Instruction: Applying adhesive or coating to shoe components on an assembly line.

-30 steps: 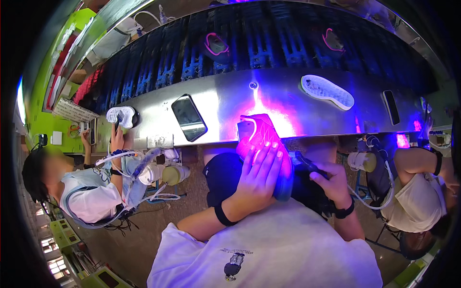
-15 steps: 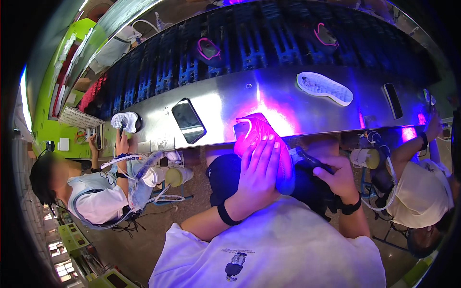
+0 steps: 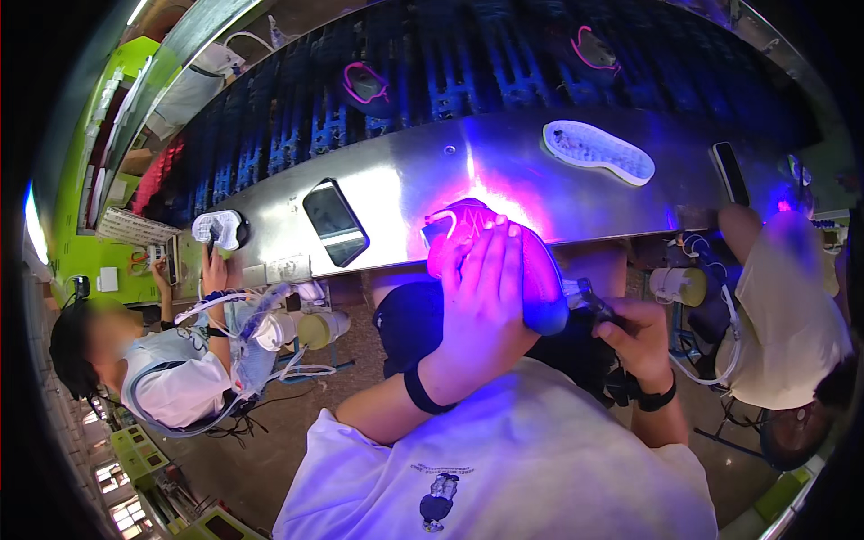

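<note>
Held shoe (image 3: 540, 274) at near edge of smooth metal desk (image 3: 396, 207), with gaps toward flat, dark-screened phone (image 3: 336, 223) and curved white sole (image 3: 598, 153). Grasped shoe under spread left hand (image 3: 489, 301); clenched brush-like tool (image 3: 594, 303), dark-handled, in right hand (image 3: 641, 340). Raised shoe's rounded end higher than half a second earlier.

Violet and pink light is flooding the steel bench (image 3: 409, 162) beside the sneaker (image 3: 543, 283), paling almost to white at its brightest and tinting the left hand (image 3: 480, 301) magenta and blue. White glare is washing out the metal near the smartphone (image 3: 336, 220), whose screen is reflecting a pale band. The conveyor (image 3: 432, 58) is sinking into dimness with blue streaks. Fisheye distortion is bowing the bench's long edges, and black vignetting is swallowing the corners.
</note>
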Demonstrator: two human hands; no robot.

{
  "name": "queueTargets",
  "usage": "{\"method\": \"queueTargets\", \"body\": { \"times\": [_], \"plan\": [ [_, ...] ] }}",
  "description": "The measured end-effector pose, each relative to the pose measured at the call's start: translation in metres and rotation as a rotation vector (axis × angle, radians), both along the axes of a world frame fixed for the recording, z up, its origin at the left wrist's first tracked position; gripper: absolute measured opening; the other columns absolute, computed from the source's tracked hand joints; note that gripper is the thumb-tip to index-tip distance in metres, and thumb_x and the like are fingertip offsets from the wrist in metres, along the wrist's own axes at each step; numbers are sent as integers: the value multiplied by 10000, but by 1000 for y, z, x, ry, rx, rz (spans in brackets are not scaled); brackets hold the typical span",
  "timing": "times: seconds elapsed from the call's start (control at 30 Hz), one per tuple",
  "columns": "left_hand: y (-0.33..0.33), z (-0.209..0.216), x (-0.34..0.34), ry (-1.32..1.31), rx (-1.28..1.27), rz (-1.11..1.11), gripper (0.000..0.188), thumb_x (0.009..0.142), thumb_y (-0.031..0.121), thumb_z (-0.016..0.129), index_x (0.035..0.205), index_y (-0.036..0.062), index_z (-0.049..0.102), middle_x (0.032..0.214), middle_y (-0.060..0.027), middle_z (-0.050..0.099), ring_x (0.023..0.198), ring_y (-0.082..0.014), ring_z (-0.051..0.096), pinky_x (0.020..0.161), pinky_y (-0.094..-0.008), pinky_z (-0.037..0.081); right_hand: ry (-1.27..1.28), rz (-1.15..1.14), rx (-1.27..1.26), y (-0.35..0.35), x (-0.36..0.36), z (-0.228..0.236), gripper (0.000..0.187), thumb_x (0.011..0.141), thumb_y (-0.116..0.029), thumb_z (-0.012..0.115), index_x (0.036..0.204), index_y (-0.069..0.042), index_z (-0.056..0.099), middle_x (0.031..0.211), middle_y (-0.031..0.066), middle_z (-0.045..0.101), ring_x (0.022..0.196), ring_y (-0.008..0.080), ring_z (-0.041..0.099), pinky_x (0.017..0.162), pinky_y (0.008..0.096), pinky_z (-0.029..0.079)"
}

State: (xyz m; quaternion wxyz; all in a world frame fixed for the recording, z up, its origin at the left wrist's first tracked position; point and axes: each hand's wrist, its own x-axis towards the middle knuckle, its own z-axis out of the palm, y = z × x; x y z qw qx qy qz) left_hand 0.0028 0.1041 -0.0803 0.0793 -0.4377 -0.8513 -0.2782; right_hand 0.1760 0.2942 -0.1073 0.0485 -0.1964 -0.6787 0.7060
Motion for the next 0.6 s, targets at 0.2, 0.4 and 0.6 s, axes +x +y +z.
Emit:
{"method": "queueTargets", "body": {
  "times": [0.2, 0.4, 0.6],
  "plan": [
    [18, 8, -6, -33, -80, 50, 1053, 670, 423, 897, 1476, -82, 445, 1427, -233, 559, 1346, -351, 536, 1148, -586, 325, -25, -118, -11, -6, 8, 16, 305, 878, -13, 783, 1166, 70, 728, 936, 33, 702, 847, 88, 608, 745, 244, 477],
    [40, 13, -14, -76, -109, 82, 1140, 626, 485, 920, 1498, -61, 428, 1448, -212, 554, 1362, -343, 516, 1139, -590, 329, -18, -225, 444, -2, -3, 38, 281, 838, 1, 793, 1108, 47, 731, 831, 61, 674, 740, 121, 594, 669, 267, 457],
    [55, 8, -33, -76, 47, 106, 976, 600, 500, 926, 1329, -50, 583, 1288, -202, 668, 1179, -345, 645, 1054, -544, 400, 37, -198, 787, 18, -30, 58, 293, 808, -3, 798, 1094, 20, 739, 795, 94, 655, 672, 173, 590, 621, 293, 453]
  ]
}}
